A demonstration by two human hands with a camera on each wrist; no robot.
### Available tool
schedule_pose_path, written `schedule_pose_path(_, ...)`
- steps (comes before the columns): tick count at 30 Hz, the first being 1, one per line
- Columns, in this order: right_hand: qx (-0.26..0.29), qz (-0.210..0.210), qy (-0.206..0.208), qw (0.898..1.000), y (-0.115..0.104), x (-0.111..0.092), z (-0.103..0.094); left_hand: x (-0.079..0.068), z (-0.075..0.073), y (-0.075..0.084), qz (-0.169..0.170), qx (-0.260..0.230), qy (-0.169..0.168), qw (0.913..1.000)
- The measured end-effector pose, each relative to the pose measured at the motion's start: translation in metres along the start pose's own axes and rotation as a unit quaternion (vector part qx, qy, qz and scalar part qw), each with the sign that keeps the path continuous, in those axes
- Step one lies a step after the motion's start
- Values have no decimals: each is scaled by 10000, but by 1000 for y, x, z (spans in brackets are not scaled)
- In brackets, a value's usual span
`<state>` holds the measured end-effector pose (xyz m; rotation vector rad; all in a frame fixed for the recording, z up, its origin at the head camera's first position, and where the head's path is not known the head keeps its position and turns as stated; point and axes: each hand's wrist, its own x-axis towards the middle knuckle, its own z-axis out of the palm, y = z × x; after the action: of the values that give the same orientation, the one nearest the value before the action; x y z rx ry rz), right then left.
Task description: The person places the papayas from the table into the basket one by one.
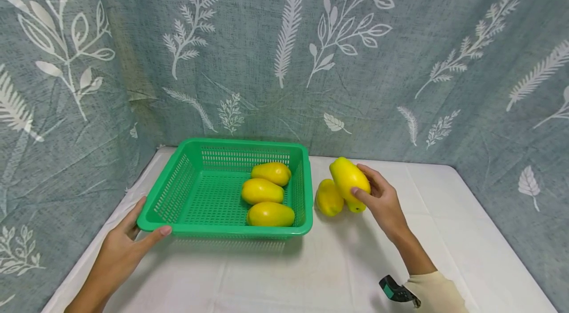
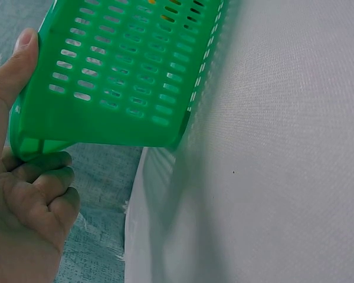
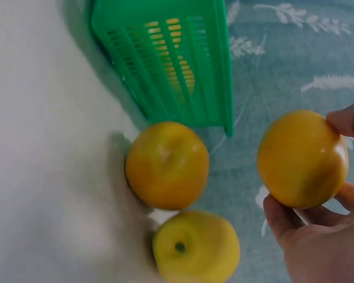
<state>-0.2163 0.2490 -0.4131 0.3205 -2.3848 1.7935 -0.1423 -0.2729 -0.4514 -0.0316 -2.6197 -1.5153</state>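
Observation:
A green plastic basket (image 1: 218, 229) stands on the table with three yellow papayas inside, along its right half: a back one (image 1: 272, 174), a middle one (image 1: 262, 191) and a front one (image 1: 271, 214). My left hand (image 1: 117, 249) grips the basket's front left corner, thumb on the rim and fingers curled beneath it in the left wrist view. My right hand (image 1: 382, 202) holds another yellow papaya (image 1: 348, 177) above the table, right of the basket, between thumb and fingers. Below it lie two more papayas, one nearer the basket (image 3: 167, 165) and one farther (image 3: 197, 247), partly hidden in the head view.
A white cloth covers the table (image 1: 266, 278). Grey-green curtains (image 1: 249, 46) with white leaf prints hang behind the table and at both sides. The right wrist wears a dark band (image 1: 395, 291) beside a beige sleeve (image 1: 435, 293).

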Motion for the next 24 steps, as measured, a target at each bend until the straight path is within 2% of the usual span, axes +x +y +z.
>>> schedule_pose_path(8, 29, -222, -228, 9995, -6, -1, 12, -1, 0, 0, -14, -30, -46, 10000)
schedule_pose_path(24, 396, -308, -678, 9964, -19, -2, 37, -1, 0, -1, -66, -7, -9, 10000)
